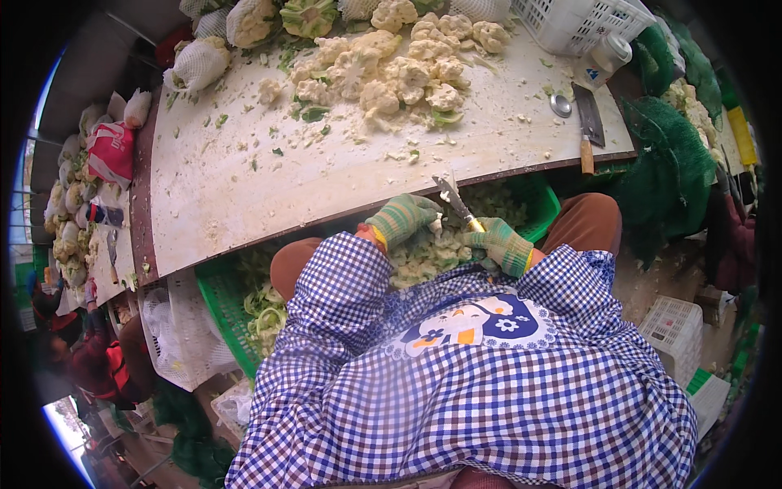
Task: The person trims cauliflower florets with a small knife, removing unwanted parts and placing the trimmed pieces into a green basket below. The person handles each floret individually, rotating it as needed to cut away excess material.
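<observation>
My left hand (402,218), in a green and tan striped knit glove, is closed near the table's front edge. A small pale piece of cauliflower (437,225) shows at its fingertips. Close by on the right, my right hand (503,246), gloved alike, is wrapped around the light handle of a small knife (455,200). The knife's blade points up and to the left, with white bits stuck on it, apart from the left hand. Beneath both hands, cut cauliflower pieces (423,259) fill a green basket (541,213) on my lap, partly hidden by my sleeves.
On the white table (236,175) lies a heap of cauliflower florets (379,73), with netted heads (198,65) behind. A cleaver (588,122), metal lid (560,105), jar (607,55) and white crate (570,24) stand right. Green netting (664,167) hangs beside. Another person (106,359) works left.
</observation>
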{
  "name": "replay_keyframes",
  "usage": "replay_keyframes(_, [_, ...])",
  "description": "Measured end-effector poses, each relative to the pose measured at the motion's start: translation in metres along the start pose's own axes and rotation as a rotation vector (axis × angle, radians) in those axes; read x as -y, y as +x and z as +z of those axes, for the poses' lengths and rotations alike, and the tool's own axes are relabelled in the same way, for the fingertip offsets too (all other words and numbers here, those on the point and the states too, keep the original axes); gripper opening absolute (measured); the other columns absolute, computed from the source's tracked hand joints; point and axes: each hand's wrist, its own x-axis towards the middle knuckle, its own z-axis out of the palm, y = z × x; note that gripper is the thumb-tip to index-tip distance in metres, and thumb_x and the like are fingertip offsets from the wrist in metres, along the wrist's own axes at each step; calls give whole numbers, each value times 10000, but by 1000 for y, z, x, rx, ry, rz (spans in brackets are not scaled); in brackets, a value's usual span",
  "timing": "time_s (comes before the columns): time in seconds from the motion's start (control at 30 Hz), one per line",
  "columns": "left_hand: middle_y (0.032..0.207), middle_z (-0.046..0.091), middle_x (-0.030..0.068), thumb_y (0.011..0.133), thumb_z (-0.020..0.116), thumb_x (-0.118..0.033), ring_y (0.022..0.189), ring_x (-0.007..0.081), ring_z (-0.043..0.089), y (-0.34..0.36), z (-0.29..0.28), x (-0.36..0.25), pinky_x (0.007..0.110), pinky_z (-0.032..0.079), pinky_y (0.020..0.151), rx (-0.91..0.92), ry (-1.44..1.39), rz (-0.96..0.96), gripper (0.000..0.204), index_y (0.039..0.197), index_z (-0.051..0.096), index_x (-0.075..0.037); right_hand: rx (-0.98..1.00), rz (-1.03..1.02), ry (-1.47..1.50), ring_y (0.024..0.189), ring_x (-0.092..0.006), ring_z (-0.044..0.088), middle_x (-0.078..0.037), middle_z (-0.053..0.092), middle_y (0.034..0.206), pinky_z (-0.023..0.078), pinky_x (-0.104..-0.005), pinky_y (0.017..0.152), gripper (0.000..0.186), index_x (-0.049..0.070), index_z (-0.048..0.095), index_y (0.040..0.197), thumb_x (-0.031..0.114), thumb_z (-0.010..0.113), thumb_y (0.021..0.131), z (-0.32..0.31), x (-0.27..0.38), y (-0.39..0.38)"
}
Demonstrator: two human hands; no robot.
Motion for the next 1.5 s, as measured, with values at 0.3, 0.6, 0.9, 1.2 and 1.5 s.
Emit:
replay_keyframes(0.3, [1233,570,204,798,672,-231,1096,344,575,79,-75,-7,402,471,932,-983,849,237,488,1258,568,-106,-127,-11,-174,453,-112,481,-39,559,648,372,-271,391,173,16,569,931,153,645,856,-31,-11,0])
replay_keyframes(0.6, [1048,640,175,724,733,-154,1010,316,612,65,-74,-15,375,490,881,-508,730,28,395,1096,651,-51,-171,-34,-449,675,-247,606,-135,629,780,482,-369,618,245,11,604,935,208,678,810,-46,-17,12])
replay_keyframes(0.9, [1327,533,149,753,668,-127,1174,354,527,23,40,-35,438,427,986,-275,791,694,463,1213,625,-153,-104,31,-1163,980,-337,641,-179,665,1042,507,-409,826,348,49,627,1070,301,593,832,-53,11,-9])
replay_keyframes(1.2, [1041,677,100,802,583,-212,1007,252,613,56,28,-48,433,396,951,-25,1254,212,340,1128,643,-137,-117,59,-1167,975,-332,637,-178,665,1016,502,-410,834,348,37,623,1056,307,596,837,-98,26,-48])
replay_keyframes(1.5, [1270,544,141,789,631,-176,1224,338,468,136,-5,-48,466,356,1048,-591,1271,702,418,1202,596,-123,-234,-110,-1036,855,-377,630,-210,650,902,487,-441,736,349,13,604,991,312,660,820,-113,6,-14])
